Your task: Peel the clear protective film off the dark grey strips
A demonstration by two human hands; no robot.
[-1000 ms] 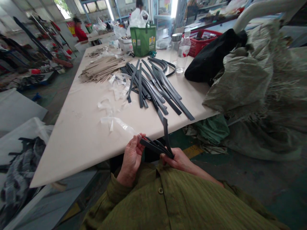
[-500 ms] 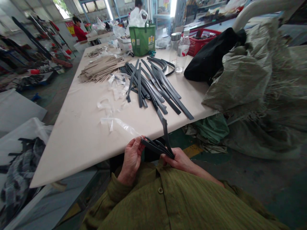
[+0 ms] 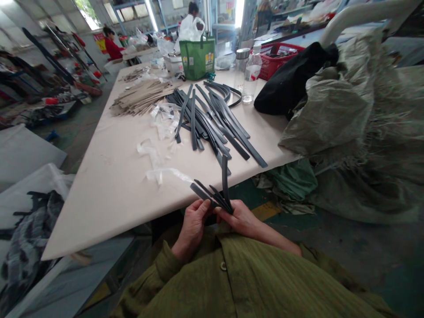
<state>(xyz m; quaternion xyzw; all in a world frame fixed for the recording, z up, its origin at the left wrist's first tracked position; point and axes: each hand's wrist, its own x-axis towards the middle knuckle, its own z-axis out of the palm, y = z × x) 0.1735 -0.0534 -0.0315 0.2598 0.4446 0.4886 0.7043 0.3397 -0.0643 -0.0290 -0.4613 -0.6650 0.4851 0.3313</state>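
Observation:
Both my hands are low in front of my green jacket, just below the near table edge. My right hand [image 3: 241,218] is closed round the lower ends of a small bundle of dark rubber strips [image 3: 215,194], which fan upward and leftward from it. My left hand [image 3: 194,225] pinches the same bundle from the left, fingers curled on its lower part. One strip of the bundle stands nearly upright. A larger pile of long dark strips [image 3: 212,121] lies on the white table [image 3: 109,190] beyond.
Clear plastic wrappers [image 3: 159,132] and a stack of tan strips [image 3: 142,95] lie on the table. A green bag [image 3: 198,57], water bottle [image 3: 250,79], red basket [image 3: 276,55] and black bag [image 3: 291,81] stand farther back. Big woven sacks [image 3: 357,128] fill the right. Other people work in the distance.
My left hand slid right and down along the bundle, coming close beside my right hand. The strips now stand more upright and fanned.

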